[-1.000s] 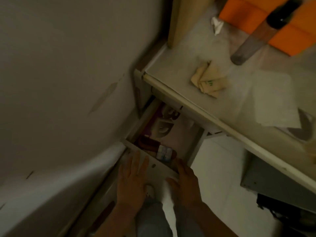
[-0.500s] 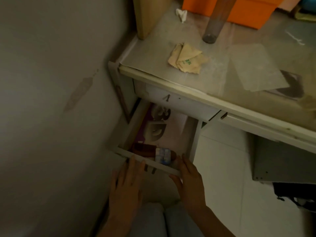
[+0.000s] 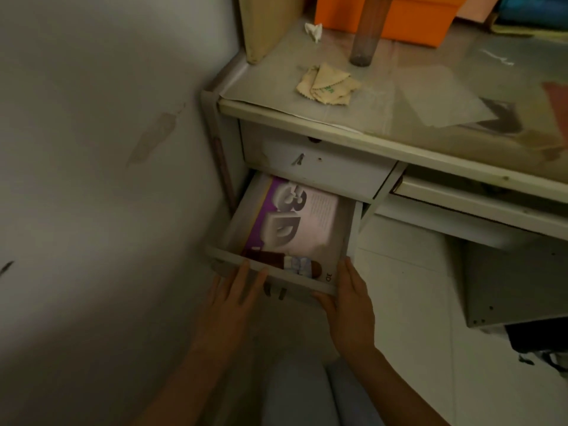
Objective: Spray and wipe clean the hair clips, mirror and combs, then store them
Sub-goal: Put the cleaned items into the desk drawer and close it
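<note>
Left hand flat, fingers straight against open drawer front. Right hand cups drawer's right corner, thumb beneath. Inside: dark comb-like item on purple booklet. Folded cloth lies on tabletop above.

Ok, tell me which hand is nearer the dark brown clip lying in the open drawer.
Left. The left hand presses the drawer front just below the dark brown clip. The right hand grips the drawer's right front corner, farther along from the clip.
</note>
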`<action>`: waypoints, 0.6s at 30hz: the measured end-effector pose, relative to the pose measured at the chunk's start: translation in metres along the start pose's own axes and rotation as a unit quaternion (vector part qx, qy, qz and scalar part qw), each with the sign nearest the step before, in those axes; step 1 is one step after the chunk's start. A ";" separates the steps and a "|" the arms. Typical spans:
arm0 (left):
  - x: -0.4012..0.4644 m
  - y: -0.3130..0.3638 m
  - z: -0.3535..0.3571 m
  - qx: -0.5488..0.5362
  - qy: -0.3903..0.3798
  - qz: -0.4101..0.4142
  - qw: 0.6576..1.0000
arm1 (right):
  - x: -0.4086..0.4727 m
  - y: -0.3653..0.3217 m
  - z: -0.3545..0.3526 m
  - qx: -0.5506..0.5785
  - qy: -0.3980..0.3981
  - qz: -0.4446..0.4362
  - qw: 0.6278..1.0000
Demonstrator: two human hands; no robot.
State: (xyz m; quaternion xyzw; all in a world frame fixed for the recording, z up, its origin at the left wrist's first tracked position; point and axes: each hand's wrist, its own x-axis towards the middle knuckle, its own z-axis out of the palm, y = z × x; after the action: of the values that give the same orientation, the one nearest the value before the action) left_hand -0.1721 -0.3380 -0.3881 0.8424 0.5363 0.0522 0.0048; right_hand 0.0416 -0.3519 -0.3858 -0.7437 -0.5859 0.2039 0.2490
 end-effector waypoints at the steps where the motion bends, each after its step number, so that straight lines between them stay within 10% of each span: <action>1: -0.001 -0.002 0.001 0.004 0.003 0.004 1.000 | -0.001 0.001 0.002 0.002 0.007 0.005 1.000; 18: 0.024 -0.003 0.001 0.040 -0.023 -0.039 0.998 | 0.021 -0.009 0.017 -0.010 0.069 0.030 0.997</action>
State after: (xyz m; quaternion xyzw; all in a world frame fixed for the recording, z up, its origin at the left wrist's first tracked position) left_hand -0.1648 -0.3148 -0.3871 0.8213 0.5702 0.0111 -0.0144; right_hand 0.0293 -0.3270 -0.3944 -0.7756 -0.5468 0.1537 0.2756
